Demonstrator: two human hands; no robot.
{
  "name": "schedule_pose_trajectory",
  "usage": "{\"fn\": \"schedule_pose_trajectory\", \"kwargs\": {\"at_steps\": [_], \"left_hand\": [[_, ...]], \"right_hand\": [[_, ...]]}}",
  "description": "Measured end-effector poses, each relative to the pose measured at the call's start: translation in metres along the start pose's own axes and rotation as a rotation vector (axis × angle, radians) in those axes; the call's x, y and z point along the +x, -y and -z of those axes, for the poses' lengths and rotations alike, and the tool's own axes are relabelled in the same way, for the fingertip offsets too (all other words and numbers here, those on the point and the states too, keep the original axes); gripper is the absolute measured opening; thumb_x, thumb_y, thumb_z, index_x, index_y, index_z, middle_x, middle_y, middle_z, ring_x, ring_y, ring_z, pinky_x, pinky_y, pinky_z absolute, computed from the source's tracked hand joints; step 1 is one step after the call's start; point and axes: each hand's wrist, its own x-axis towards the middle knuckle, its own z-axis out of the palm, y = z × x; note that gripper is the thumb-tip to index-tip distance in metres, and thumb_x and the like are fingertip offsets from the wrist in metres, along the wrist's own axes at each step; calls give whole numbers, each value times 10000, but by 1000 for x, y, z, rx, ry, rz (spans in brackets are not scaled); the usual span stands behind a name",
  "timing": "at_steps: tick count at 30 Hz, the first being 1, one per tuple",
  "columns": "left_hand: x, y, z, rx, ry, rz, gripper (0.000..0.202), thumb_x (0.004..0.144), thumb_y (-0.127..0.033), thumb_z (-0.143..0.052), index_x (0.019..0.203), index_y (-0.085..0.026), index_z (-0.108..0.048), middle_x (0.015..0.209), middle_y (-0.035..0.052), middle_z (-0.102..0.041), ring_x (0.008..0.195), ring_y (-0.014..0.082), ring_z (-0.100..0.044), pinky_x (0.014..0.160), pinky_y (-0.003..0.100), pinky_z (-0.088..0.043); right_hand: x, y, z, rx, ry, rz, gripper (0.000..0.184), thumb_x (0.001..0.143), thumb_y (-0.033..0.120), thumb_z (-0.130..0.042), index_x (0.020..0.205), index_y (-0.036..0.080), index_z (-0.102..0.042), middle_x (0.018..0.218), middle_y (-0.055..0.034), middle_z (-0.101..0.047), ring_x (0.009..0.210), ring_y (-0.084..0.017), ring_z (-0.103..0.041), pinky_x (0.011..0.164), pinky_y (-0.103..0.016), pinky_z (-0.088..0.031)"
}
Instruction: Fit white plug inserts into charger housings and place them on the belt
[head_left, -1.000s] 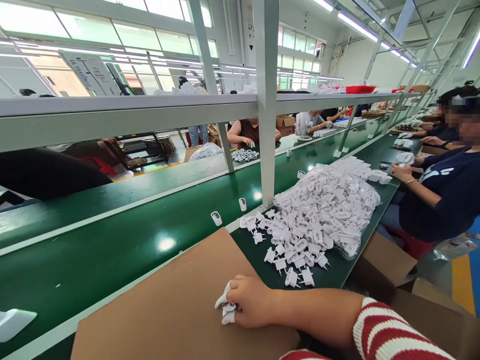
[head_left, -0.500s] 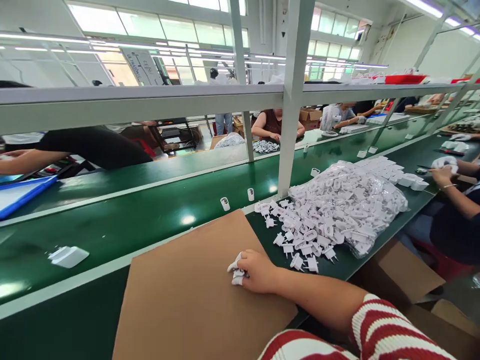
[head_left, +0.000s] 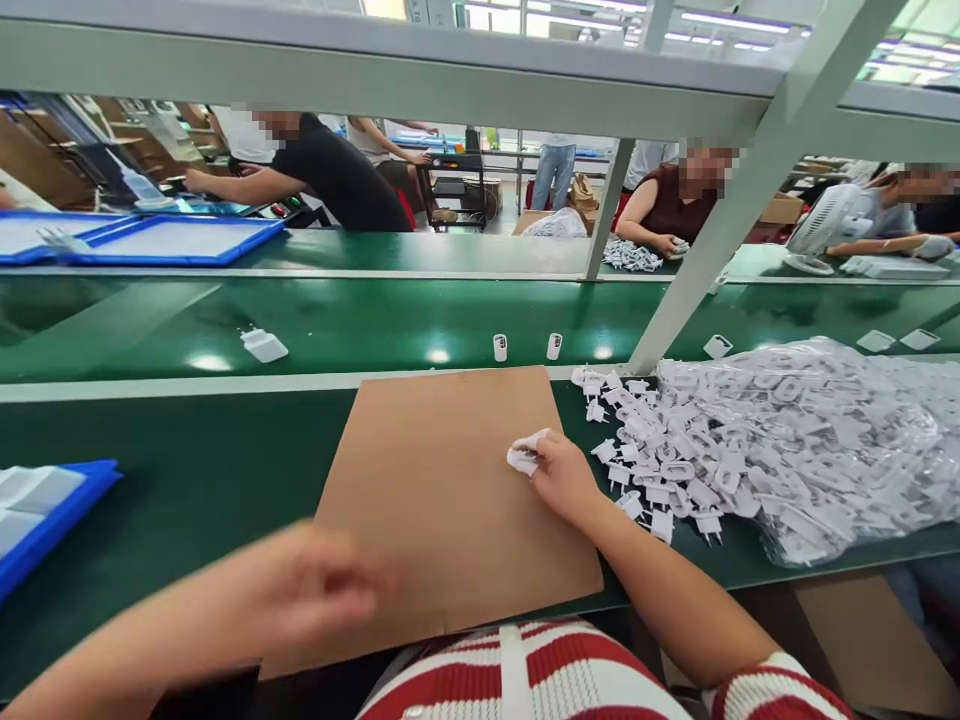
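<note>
My right hand is over the right part of a brown cardboard sheet. Its fingers, with white coverings on the tips, are curled together in a pinch. Something white seems to be between them, too small to make out. My left hand hangs above the sheet's lower left, its fingers smeared by motion. Just right of the sheet lies a heap of white two-pin plug parts, spilling out of a clear plastic bag filled with more of them.
Beyond the sheet runs a green conveyor belt carrying a white plug adapter and several small white casings. A blue-edged tray sits at left. A slanted metal post rises behind the heap. Co-workers sit across the belt.
The view has swung left and down. My left hand has come into view, moving. My right hand stays pinched over the cardboard.
</note>
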Motion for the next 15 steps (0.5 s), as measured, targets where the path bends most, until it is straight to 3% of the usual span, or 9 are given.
{"fn": "schedule_pose_trajectory", "kwargs": {"at_steps": [1, 3, 4, 6, 8, 9, 11, 15], "left_hand": [[28, -4, 8, -80, 22, 6, 317, 784, -673, -679, 957, -449, -821, 930, -86, -801, 893, 242, -759, 839, 387, -624], [98, -14, 20, -161, -246, 49, 426, 758, -625, -732, 1026, -304, -811, 1046, 0, -807, 985, 267, -745, 903, 359, -587], [136, -19, 22, -173, -348, 56, 513, 781, -612, -732, 1148, -254, -767, 1194, 42, -776, 1098, 275, -714, 978, 351, -553], [209, -28, 20, -150, -514, 114, 719, 829, -576, -757, 1403, -171, -603, 1431, 120, -653, 1253, 289, -629, 1062, 358, -494], [266, -34, 13, -101, -591, 195, 936, 805, -589, -820, 1495, -68, -461, 1537, 229, -527, 1357, 345, -532, 1113, 408, -439], [288, -37, 9, -87, -613, 238, 986, 763, -607, -853, 1476, -47, -464, 1532, 268, -510, 1385, 393, -497, 1124, 446, -425], [317, -38, 4, -66, -633, 301, 876, 760, -592, -852, 1377, -52, -543, 1457, 296, -552, 1391, 460, -467, 1128, 516, -399], [332, -32, 5, -32, -669, 306, 402, 933, -352, -625, 1220, -70, -630, 1340, 288, -608, 1314, 447, -520, 1097, 536, -392]], "right_hand": [[2, 3, 1, 150, -38, -66, 172, 881, 264, -738, 1042, 227, -788, 999, -67, -726, 939, -215, -682, 899, -385, -558], [6, 8, 4, 502, -79, -221, 298, 806, 377, -835, 1051, 214, -788, 974, -52, -754, 885, -197, -693, 885, -378, -563], [7, 10, 6, 654, -70, -287, 359, 762, 406, -872, 1047, 203, -789, 965, -49, -764, 878, -191, -699, 888, -372, -565], [10, 14, 10, 868, -23, -384, 437, 688, 423, -925, 1036, 193, -796, 984, -50, -780, 907, -185, -711, 909, -356, -569], [10, 15, 12, 979, 11, -462, 477, 637, 418, -960, 1027, 193, -803, 1016, -51, -789, 931, -181, -719, 905, -331, -579], [10, 15, 12, 1003, 22, -494, 491, 620, 412, -972, 1025, 191, -804, 1017, -49, -791, 930, -177, -720, 896, -319, -584], [9, 13, 12, 1013, 46, -527, 499, 617, 406, -980, 1028, 188, -799, 1013, -43, -792, 919, -165, -719, 890, -304, -588], [6, 12, 11, 975, 68, -514, 485, 657, 427, -964, 1046, 199, -786, 1045, -40, -785, 928, -162, -712, 892, -305, -585]]}}
